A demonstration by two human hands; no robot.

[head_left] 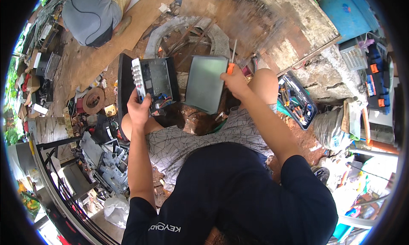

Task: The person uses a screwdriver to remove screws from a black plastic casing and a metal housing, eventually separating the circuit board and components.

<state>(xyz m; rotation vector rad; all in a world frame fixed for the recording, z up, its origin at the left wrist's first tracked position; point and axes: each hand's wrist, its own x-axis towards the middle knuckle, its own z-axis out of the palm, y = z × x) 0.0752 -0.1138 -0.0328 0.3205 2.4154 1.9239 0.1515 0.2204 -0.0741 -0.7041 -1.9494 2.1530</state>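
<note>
My left hand (139, 108) is closed on the near left edge of an opened electronics case (156, 76). Silvery round connectors (137, 74) line the case's left side, and coloured wires (164, 101) show inside near its lower end. To its right, a flat grey cover (206, 83) is held apart from the case. My right hand (236, 81) grips the cover's right edge along with an orange-handled screwdriver (230, 69), whose thin shaft points away from me. The fingers behind the cover are hidden.
An open tool case (296, 101) lies right of my knee. Beyond my hands is a round concrete ring (170, 29). Scrap metal parts (111, 164) are heaped at left. A person in grey (91, 17) crouches far left; a blue bin (351, 14) stands far right.
</note>
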